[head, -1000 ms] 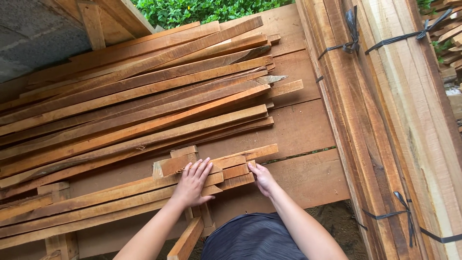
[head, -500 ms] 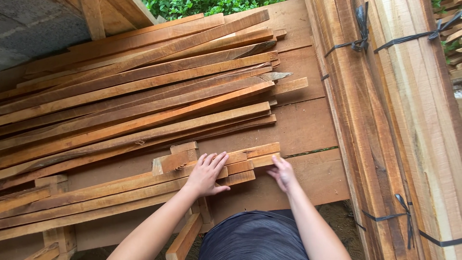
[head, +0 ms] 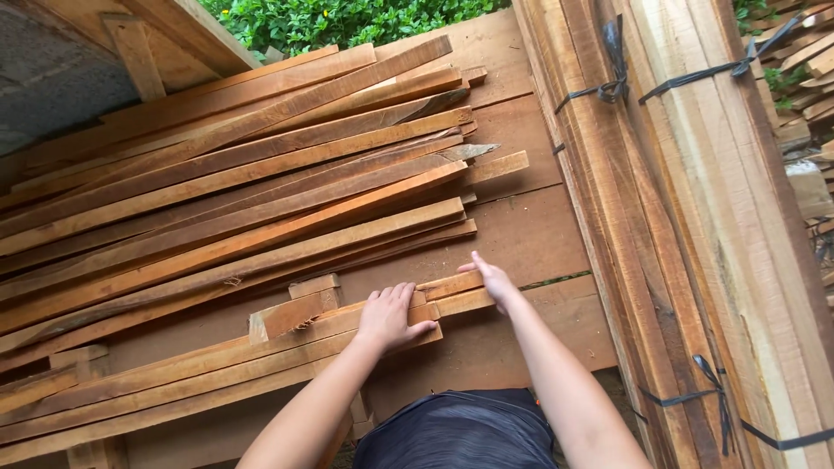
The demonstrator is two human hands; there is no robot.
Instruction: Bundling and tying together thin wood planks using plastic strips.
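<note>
The left hand (head: 388, 320) lies flat, fingers spread, pressing on the near bundle of wooden slats (head: 217, 365) at the front of the plank table (head: 521, 334). The right hand (head: 493, 280) cups the slat ends (head: 452, 293), fingers curled against them; whether it grips one or only pushes is hard to tell from above. The sawn ends look rough, so a palm sliding along them could pick up splinters. A short offcut block (head: 287, 314) sits loose on the bundle and could tip off if the slats shift. The larger slat pile (head: 234, 191) behind leans unevenly, and a hard shove might send pieces sliding toward the strapped lumber stack (head: 695, 217).
</note>
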